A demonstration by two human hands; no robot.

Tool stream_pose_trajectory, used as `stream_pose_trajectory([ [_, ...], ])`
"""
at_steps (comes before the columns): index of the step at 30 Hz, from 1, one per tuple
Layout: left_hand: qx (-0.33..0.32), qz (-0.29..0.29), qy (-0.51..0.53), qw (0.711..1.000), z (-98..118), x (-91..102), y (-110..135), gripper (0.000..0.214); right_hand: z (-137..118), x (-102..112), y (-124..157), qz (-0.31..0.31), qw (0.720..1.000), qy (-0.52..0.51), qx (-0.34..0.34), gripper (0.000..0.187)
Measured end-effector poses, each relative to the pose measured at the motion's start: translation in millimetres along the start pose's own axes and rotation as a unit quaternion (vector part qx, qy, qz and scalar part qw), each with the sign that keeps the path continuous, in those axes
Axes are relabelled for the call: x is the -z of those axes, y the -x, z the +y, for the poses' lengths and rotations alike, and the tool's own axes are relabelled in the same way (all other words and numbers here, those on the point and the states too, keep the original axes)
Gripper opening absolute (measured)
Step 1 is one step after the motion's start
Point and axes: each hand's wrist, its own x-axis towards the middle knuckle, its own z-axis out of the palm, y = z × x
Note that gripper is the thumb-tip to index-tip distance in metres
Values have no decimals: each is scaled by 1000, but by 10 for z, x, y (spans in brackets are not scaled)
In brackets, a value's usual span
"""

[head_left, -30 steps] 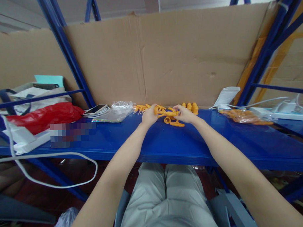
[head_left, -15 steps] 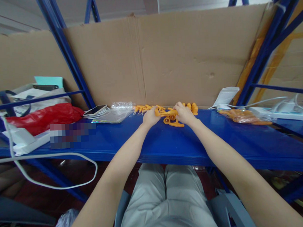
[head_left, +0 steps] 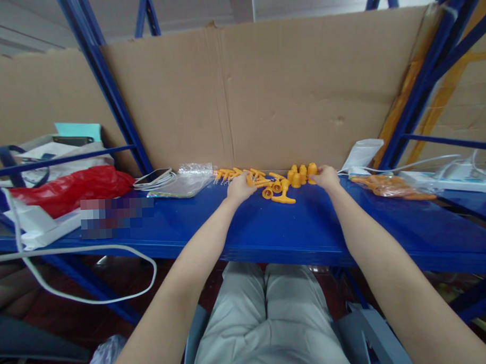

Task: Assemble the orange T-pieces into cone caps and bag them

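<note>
Small orange plastic parts (head_left: pixel 275 187) lie in a loose group at the back of the blue shelf (head_left: pixel 268 229). My left hand (head_left: pixel 240 188) rests at the group's left end, fingers curled round one orange piece. My right hand (head_left: pixel 326 178) is at the right end, its fingers closed against a row of upright orange cone-shaped pieces (head_left: pixel 302 174). A T-shaped orange part (head_left: pixel 283 197) lies on the shelf between my hands, touched by neither. More thin orange pieces (head_left: pixel 227 173) are spread behind my left hand.
A cardboard sheet (head_left: pixel 264 91) backs the shelf. On the left are a phone (head_left: pixel 152 176), a clear plastic bag (head_left: pixel 185 180), a red bag (head_left: pixel 70 188) and a white cable (head_left: pixel 89 251). At right lie a white pouch (head_left: pixel 361 154), a bag of orange parts (head_left: pixel 390 187) and a power strip (head_left: pixel 450 180).
My right hand has let go of the piece held between both hands and moved right to the upright cone pieces. My left hand has stayed in place.
</note>
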Motion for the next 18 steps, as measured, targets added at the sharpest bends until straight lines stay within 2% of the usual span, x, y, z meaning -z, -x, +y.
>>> stream_pose_trajectory([
  [1,0,2,2,1000,2,2,1,55,60,-10,-27,-31,999,-6,-16,30],
  [4,1,-1,6,1000,12,10,7,58,183,-44,-55,-74,996,12,-46,26],
  [9,3,-6,9,1000,34,19,21,56,242,-123,-76,-87,994,34,-51,22],
  [13,-5,-2,14,1000,47,21,29,54,249,-247,-145,-88,996,-13,-31,14],
  [18,-16,2,18,1000,55,18,27,60,267,-363,-214,-89,993,-70,-24,11],
])
